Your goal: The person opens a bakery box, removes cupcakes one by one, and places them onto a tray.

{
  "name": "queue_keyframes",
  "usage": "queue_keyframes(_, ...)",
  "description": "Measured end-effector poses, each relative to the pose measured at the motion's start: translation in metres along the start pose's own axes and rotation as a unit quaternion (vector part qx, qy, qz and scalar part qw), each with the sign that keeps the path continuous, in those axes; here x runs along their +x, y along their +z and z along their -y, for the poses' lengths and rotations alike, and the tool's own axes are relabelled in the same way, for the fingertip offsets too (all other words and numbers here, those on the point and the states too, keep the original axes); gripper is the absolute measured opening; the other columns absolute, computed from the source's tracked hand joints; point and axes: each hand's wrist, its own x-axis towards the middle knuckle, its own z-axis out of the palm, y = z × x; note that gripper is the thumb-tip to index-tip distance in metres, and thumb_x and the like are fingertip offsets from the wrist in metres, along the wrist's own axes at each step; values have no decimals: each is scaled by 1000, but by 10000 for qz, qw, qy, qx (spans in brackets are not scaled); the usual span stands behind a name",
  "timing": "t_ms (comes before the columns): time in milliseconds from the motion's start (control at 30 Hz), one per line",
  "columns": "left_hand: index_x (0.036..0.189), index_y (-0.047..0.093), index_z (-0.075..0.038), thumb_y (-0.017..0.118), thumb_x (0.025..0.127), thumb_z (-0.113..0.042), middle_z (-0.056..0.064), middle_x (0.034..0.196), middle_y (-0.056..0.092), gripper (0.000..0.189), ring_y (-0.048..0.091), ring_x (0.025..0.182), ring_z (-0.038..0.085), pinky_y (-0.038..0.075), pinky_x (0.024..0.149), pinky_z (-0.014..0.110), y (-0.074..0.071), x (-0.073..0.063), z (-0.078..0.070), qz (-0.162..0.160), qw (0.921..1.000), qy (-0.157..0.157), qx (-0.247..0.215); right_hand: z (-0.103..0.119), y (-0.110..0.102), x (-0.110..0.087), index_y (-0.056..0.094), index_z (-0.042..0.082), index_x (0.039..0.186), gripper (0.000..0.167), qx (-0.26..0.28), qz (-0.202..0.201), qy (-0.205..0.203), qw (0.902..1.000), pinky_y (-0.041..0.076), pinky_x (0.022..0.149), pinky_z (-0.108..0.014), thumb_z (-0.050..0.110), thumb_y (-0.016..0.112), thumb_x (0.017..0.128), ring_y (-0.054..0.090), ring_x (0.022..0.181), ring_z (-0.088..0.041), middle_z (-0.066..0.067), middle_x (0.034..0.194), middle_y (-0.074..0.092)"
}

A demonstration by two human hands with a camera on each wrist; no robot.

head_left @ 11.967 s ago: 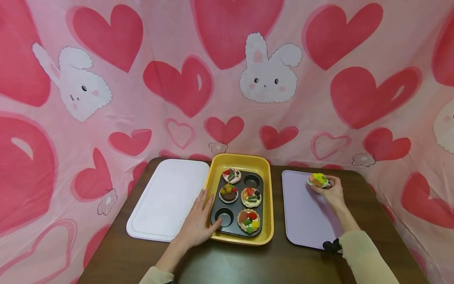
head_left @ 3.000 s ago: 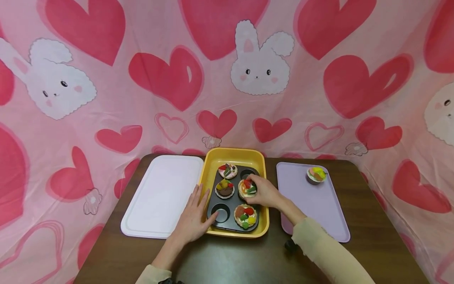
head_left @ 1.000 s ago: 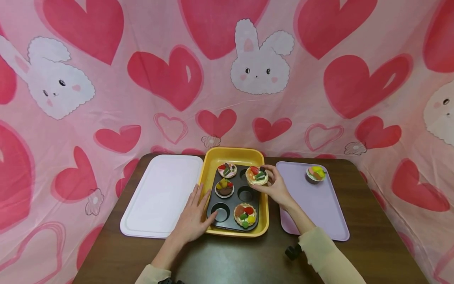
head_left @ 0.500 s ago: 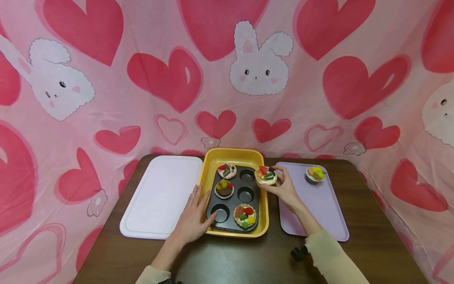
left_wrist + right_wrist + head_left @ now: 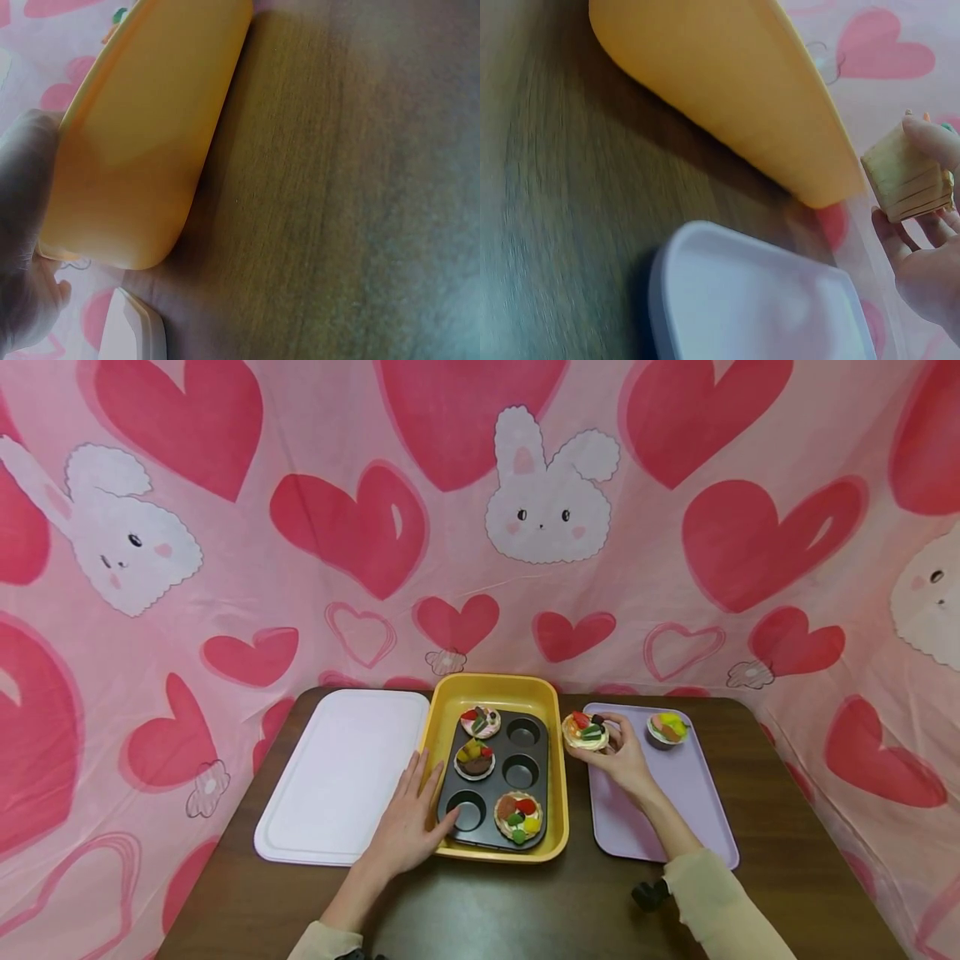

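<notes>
My right hand [image 5: 626, 764] grips a fruit-topped tart [image 5: 585, 732] around its side, held up between the yellow tray [image 5: 558, 793] and the lavender tray [image 5: 618, 835]. The right wrist view shows the tart's pale, ridged cup [image 5: 907, 172] between thumb and fingers. My left hand [image 5: 405, 822] rests with spread fingers on the yellow tray's left rim, its thumb over the front-left cup of a dark muffin tin [image 5: 495, 787]. Inside the tin sit a pink cupcake [image 5: 480, 722], a chocolate one [image 5: 474, 760] and a fruit tart [image 5: 517, 817]; the other cups are empty.
On the lavender tray's back part stands a cupcake with yellow topping [image 5: 666, 729]. A white board [image 5: 345, 777] lies left of the yellow tray. Behind the brown table [image 5: 480, 910] hangs a pink cloth with hearts and bunnies [image 5: 551, 518].
Earlier, my right hand set the yellow-topped cupcake on the lavender tray. It then lifted the fruit tart from the tin's middle-right cup and carried it rightward. My left hand stays on the rim.
</notes>
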Motion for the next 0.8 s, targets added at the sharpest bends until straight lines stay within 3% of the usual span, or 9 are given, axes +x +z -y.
queue_keyframes(267, 171, 39, -9, 68, 102, -49, 15, 187, 13, 85, 13, 173, 41, 29, 135, 66, 0, 1, 1, 14, 10000, 20, 3, -3, -15, 5, 34, -1, 153, 81, 63, -168, 103, 9998, 56, 94, -8, -9, 83, 88, 63, 112, 14, 23, 122, 64)
queue_keyframes(700, 171, 39, -9, 66, 102, -53, 16, 186, 14, 86, 13, 173, 41, 31, 134, 67, 0, 0, 0, -6, 10000, 45, 19, -15, -30, 20, 32, -3, 153, 78, 1, -488, 259, 9985, 55, 91, -7, -12, 79, 90, 62, 104, 16, 26, 115, 64)
queue_keyframes(800, 171, 38, -9, 66, 102, -52, 15, 187, 14, 86, 13, 174, 40, 30, 134, 67, 0, 0, -1, 3, 10000, 20, 15, -17, -30, 23, 31, -4, 154, 80, -45, -613, 277, 9977, 55, 89, -6, -13, 79, 90, 62, 102, 16, 18, 121, 67)
